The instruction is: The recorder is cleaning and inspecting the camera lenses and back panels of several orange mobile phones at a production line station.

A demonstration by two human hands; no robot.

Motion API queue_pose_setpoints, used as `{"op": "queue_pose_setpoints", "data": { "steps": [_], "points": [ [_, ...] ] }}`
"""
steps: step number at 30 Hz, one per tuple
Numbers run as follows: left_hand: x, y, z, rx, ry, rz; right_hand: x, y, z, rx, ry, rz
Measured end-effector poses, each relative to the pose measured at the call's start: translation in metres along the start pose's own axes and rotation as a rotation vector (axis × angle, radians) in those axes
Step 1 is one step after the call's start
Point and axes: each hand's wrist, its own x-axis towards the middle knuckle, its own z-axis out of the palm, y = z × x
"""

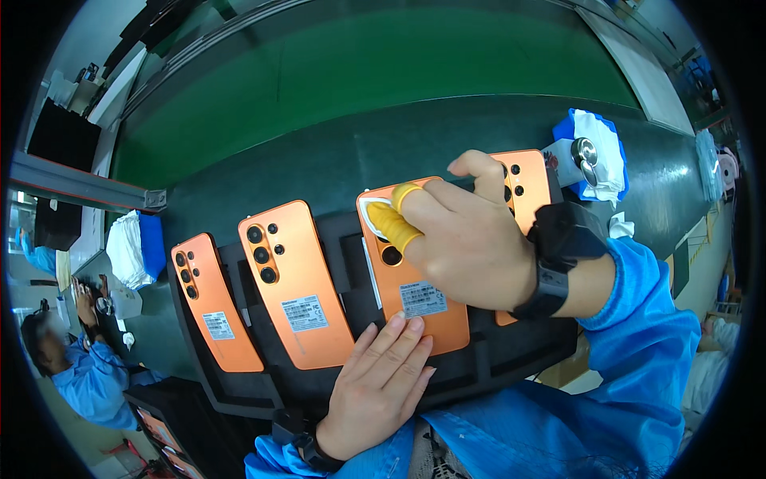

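Several orange phones lie back-side up in a black tray point(511, 367). My left hand point(371, 391) rests flat with fingers stretched out on the lower end of the third phone from the left point(439, 323), just below its white label. At that phone's camera end, my right hand point(471, 231), with yellow finger covers on some fingers, presses a small white cloth point(366, 209) against the lenses and hides part of them. To the left are a second phone point(299, 235) and a leftmost phone point(231, 351). My right hand and wrist partly cover the rightmost phone point(531, 180).
A green conveyor belt point(343, 64) runs beyond the dark worktop. White cloths point(602, 152) fill a blue bin at right, beside a metal-topped dispenser point(585, 150). Another blue bin point(152, 243) stands left. A person in blue point(88, 383) works farther left, near stacked black trays point(207, 423).
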Motion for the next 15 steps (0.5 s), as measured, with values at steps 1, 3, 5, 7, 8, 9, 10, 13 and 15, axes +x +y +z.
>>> {"op": "queue_pose_setpoints", "data": {
  "steps": [1, 3, 5, 7, 8, 9, 10, 13, 15],
  "points": [
    [0.000, 0.000, -0.001, 0.004, 0.004, -0.004, 0.000, 0.001, -0.001, 0.003, -0.001, 0.001],
    [-0.001, -0.001, -0.001, -0.001, 0.002, -0.006, 0.001, 0.005, -0.010, -0.036, -0.128, 0.034],
    [-0.001, -0.002, -0.001, -0.006, 0.005, -0.010, -0.003, 0.009, -0.011, -0.032, -0.116, 0.070],
    [0.000, -0.002, 0.000, -0.013, 0.004, -0.004, -0.010, 0.002, -0.018, -0.061, -0.184, 0.125],
    [0.000, -0.002, 0.000, -0.013, 0.004, -0.004, -0.015, -0.002, -0.022, -0.075, -0.270, 0.132],
    [0.000, -0.002, 0.000, -0.005, 0.002, -0.001, -0.019, -0.007, -0.025, -0.077, -0.271, 0.133],
    [0.001, -0.001, -0.001, 0.004, 0.000, 0.003, -0.023, -0.011, -0.027, -0.035, -0.252, 0.120],
    [0.001, 0.000, -0.001, 0.012, -0.001, -0.006, -0.029, -0.014, -0.026, 0.041, -0.224, 0.116],
    [0.001, 0.000, -0.002, 0.015, -0.003, -0.004, -0.029, -0.007, -0.029, 0.020, -0.251, 0.068]
  ]
}}
